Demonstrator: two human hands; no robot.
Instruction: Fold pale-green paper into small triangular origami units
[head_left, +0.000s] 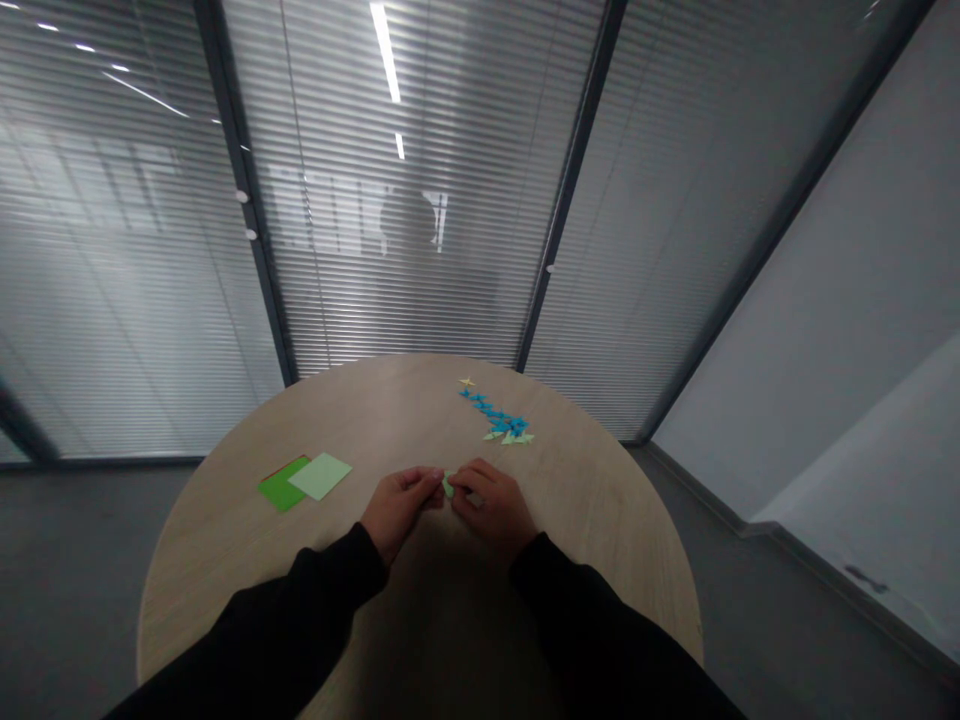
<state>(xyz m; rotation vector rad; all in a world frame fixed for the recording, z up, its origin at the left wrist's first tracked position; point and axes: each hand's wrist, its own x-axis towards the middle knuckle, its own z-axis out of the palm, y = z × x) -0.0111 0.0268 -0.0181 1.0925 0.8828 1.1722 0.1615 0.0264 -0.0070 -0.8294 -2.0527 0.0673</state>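
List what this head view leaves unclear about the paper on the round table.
Small green paper: head view, mostly covered by fingers of left hand and right hand; shape unclear.
Blue folded pieces: head view, too small to count.
Green sheets: head view, they hide what lies beneath.

left hand [399, 506], right hand [496, 510], fingertips together
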